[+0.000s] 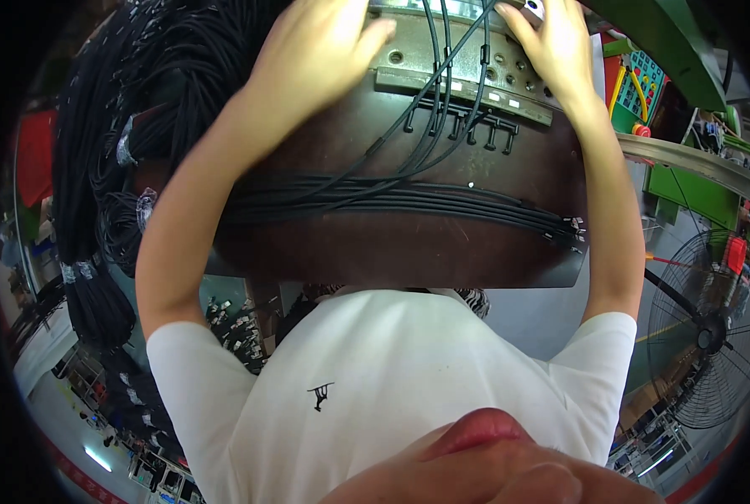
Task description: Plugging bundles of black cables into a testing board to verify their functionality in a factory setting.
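My left hand (329, 42) reaches to the top edge, beside the metal mould plate (409, 55). Its thumb sticks out, apart from the palm; the fingertips are cut off. On the other side of the plate is my right hand (557, 50), its thumb stretched toward the black cables (447, 63) and its fingers partly beyond the edge. Nothing shows held in either hand. Several cables run over the plate and its raised front bar (463, 97). In front of the bar lies a black comb-like plastic piece (473, 130) with short pegs.
A bundle of cables (409, 202) lies across the brown tabletop (375, 252). Thick coils of black cable (85, 168) hang at the left. Green machine parts (669, 42), a button panel (641, 84) and a red knob (641, 130) are at the right. A fan (702, 328) stands lower right.
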### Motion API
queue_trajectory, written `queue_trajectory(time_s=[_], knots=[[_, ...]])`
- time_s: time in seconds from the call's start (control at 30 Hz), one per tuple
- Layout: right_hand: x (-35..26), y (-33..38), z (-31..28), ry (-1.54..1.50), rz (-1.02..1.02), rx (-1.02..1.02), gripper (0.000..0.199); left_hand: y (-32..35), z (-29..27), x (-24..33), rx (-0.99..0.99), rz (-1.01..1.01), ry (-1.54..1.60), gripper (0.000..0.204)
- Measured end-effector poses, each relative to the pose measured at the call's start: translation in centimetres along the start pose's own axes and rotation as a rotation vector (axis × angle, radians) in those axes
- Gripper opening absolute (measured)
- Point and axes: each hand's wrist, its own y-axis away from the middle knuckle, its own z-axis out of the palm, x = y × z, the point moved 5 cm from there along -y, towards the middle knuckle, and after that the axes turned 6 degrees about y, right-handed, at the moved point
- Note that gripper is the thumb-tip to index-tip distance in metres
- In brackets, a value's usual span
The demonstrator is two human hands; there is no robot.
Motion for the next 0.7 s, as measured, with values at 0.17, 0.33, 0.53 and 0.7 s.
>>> queue_trajectory(time_s=[0.17, 0.33, 0.53, 0.7], knots=[[2.1, 19.3, -7.9, -0.409, -0.155, 0.535, 0.024, 16.6, -7.2, 7.9, -1.158, -0.510, 1.312, 0.043], [8.1, 36.4, -1.6, -0.213, 0.703, 0.264, 0.045, 30.1, -1.6, 9.1, -0.736, -0.762, 0.173, 0.029], [4.9, 40.8, 7.7, -0.365, 0.627, -0.126, 0.017, 31.8, 0.4, 6.9, -0.659, -0.761, 0.046, 0.023], [6.2, 42.3, 8.4, 0.015, 0.315, -0.055, 0.015, 33.0, 0.4, 6.7, -0.612, -0.731, 0.089, 0.025]])
